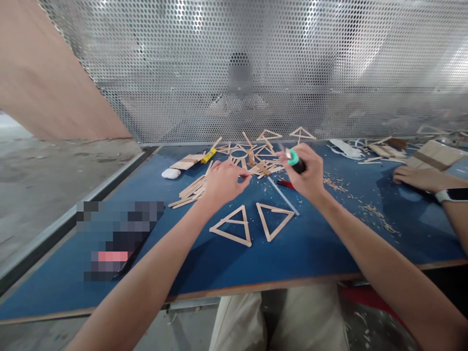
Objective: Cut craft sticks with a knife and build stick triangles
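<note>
My right hand (305,168) is closed round a black and teal lighter (295,161), its metal end toward the far side of the table. A translucent glue stick (283,196) lies on the table below it, near a red tool (285,184) partly hidden by the hand. My left hand (227,179) hovers by the stick pile with thumb and forefinger pinched together; what they hold, if anything, is too small to name. In front of both hands lie two triangles of craft sticks, a left triangle (249,234) with a crossbar and a right triangle (263,223) with a short piece along its top.
Loose craft sticks (193,189), a yellow tube (208,155), a white case (170,173) and a blurred dark object (135,229) lie leftward. A tape roll (239,154) sits among stick frames. Perforated metal (204,63) bounds the back. Another person's hand (417,178) rests at right by wood scraps.
</note>
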### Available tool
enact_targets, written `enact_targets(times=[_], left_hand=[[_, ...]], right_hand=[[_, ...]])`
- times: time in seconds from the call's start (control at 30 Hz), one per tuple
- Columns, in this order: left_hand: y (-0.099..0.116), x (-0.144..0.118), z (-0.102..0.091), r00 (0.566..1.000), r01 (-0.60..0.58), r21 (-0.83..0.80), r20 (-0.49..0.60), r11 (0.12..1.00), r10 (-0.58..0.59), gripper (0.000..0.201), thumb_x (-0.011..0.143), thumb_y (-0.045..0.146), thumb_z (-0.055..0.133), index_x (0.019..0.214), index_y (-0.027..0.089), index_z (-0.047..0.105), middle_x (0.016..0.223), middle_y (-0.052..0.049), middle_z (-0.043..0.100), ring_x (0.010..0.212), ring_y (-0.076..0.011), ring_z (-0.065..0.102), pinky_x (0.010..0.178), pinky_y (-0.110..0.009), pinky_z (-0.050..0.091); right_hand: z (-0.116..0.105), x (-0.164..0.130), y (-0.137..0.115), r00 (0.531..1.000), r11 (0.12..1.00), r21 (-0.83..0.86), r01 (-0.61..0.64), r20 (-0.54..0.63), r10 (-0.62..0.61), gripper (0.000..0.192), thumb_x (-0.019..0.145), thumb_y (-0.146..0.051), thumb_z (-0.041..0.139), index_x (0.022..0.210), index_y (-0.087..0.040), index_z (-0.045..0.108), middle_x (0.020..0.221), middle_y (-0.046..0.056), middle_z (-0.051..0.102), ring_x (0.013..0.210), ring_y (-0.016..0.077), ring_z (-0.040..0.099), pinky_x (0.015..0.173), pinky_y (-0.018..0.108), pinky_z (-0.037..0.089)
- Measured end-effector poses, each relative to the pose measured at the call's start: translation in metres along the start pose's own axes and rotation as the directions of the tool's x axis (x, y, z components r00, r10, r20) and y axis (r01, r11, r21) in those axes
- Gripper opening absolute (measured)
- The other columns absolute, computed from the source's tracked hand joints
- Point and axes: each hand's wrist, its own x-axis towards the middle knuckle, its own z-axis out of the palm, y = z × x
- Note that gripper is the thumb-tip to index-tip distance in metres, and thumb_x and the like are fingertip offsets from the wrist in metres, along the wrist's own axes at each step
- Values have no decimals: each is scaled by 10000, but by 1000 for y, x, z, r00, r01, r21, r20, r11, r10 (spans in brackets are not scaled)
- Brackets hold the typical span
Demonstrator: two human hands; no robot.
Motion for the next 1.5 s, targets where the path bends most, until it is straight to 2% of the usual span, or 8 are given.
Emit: enact_targets(times=[0.13, 0.3, 0.7, 0.8, 0.97, 1.2, 1.33, 1.5], left_hand=[[2, -1, -4, 977, -200, 182, -35, 963, 209, 201, 928, 285, 606, 873, 256, 798, 820, -40, 780, 938, -268, 646, 867, -445, 380], [10, -2, -8, 963, -256, 196, -39, 947, 268, 213, 929, 342, 613, 910, 253, 807, 799, -63, 745, 929, -265, 632, 859, -433, 380], [14, -2, -7, 982, -164, 81, -83, 983, 171, 190, 863, 353, 661, 832, 210, 782, 825, -53, 728, 849, -235, 659, 827, -412, 423], [12, -1, -8, 986, -141, 20, -84, 990, 142, 161, 869, 337, 660, 839, 243, 787, 817, -28, 754, 909, -249, 663, 845, -418, 422], [7, 1, -10, 998, -41, -231, -61, 972, 28, 173, 900, 359, 652, 875, 249, 783, 856, 3, 781, 867, -216, 648, 833, -376, 460], [-1, 3, -7, 978, 135, -596, -45, 791, -201, 287, 919, 425, 633, 1049, 201, 756, 1023, -38, 778, 855, -185, 672, 683, -287, 459], [-4, 2, -4, 990, 125, -607, 24, 785, -139, 269, 913, 405, 645, 1046, 202, 762, 1056, -43, 778, 893, -192, 682, 711, -293, 455], [4, 2, 0, 993, 106, -616, 20, 780, -119, 289, 903, 452, 674, 1041, 222, 784, 1061, -42, 784, 878, -190, 683, 723, -298, 477]], right_hand=[[7, -4, 2, 970, 996, 76, 36, 238, -53, 124, 858, -206, 677, 974, -237, 709, 1018, 51, 704, 918, 216, 664, 814, 361, 521], [12, -8, 6, 921, 997, 74, 5, 388, -34, 157, 863, -217, 676, 1011, -226, 729, 1014, 57, 728, 905, 219, 686, 787, 337, 519], [17, -10, 9, 898, 999, 28, 17, 439, -28, 105, 845, -260, 694, 934, -204, 699, 941, 57, 703, 868, 220, 653, 753, 325, 473], [17, -9, 8, 894, 996, 64, -56, 447, 21, 102, 878, -299, 677, 907, -202, 682, 896, 44, 678, 812, 195, 624, 726, 312, 454], [12, -5, 6, 896, 959, 101, -265, 392, 206, 286, 914, -436, 654, 768, -190, 647, 710, 4, 596, 620, 140, 513, 598, 293, 374], [18, -8, 4, 853, 801, 313, -510, 302, 425, 262, 837, -440, 728, 803, -180, 719, 653, -12, 578, 594, 125, 484, 598, 290, 393], [26, -11, -1, 765, 589, 492, -641, 352, 539, 284, 794, -456, 778, 827, -184, 703, 579, -45, 463, 497, 91, 356, 492, 273, 290], [28, -9, -11, 732, 432, 609, -666, 419, 537, 270, 780, -430, 814, 813, -192, 689, 552, -63, 413, 474, 79, 317, 479, 276, 263]])
